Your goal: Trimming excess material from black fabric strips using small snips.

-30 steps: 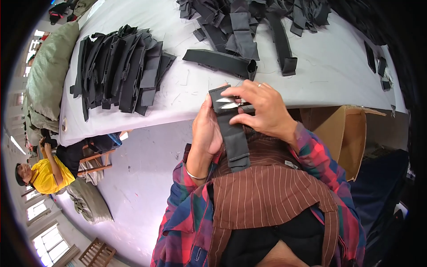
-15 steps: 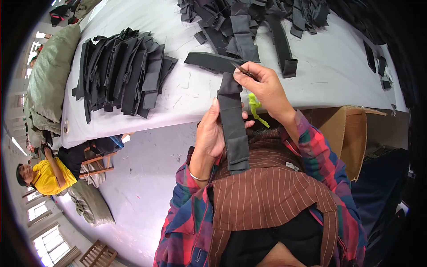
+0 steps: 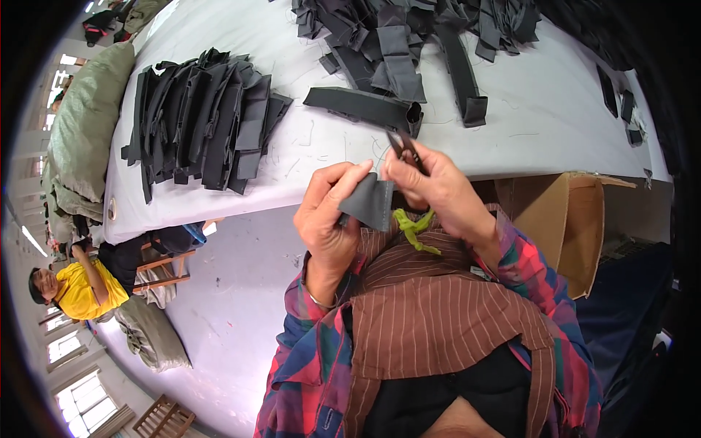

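While I observed remotely, the left hand [image 3: 326,213] pinched the folded dark strip [image 3: 367,204] between thumb and fingers, before the striped apron [image 3: 438,321]; the right hand [image 3: 447,188] curled its fingers around black snips [image 3: 406,152]; I judged the step thread-trimming, the next move calling for snips at the stitched edge [image 3: 386,206]; the cardboard box [image 3: 577,241] stood open, contents indiscernible; the sack [image 3: 87,135] bulged, contents hidden.

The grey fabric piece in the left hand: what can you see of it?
The grey fabric piece looks like matte woven cloth, with a pale stitch line along its right edge. Its visible part flares toward the bottom. The left hand holds it near the edge of the white-covered table; whether the right hand touches it is unclear.
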{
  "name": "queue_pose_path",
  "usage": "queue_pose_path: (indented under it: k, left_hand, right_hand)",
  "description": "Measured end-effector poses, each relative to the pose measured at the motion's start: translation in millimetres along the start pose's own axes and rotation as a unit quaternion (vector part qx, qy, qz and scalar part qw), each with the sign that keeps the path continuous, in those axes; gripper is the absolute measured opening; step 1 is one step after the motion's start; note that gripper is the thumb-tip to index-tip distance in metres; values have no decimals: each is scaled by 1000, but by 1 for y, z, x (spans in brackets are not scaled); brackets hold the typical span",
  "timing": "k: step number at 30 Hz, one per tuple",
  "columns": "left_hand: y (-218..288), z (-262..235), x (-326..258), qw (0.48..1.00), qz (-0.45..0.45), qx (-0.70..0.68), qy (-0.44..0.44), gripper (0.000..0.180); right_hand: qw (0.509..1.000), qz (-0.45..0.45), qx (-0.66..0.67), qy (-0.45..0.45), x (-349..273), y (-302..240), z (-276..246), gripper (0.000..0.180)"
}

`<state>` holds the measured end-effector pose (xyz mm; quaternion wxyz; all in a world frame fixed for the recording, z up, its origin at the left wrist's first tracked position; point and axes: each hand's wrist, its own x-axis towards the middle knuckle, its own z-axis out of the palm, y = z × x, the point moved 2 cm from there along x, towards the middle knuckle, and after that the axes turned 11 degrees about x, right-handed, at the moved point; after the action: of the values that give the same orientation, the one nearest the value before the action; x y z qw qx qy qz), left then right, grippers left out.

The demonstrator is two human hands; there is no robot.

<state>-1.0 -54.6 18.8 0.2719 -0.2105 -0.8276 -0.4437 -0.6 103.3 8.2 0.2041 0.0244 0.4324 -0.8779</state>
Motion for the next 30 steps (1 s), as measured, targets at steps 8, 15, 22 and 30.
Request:
queue_pose_path:
  k: [8,15,22,30]
  left_hand:
    - [-5,7,3,992,123,27,8,39]
    - [-18,10,-19,975,-177,131,20,59]
    - [-34,6,-41,814,-434,-382,-60,86]
    - [-55,1,-43,738,-468,-468,-129,60]
  right_hand:
    - [997,54,42,-39,-15,1,0,28]
    - [984,-38,-167,49,-15,12,-10,18]
    - [967,-109,-226,46,-17,19,-9,14]
    - [907,-229,-353,20,-20,20,-20,24]
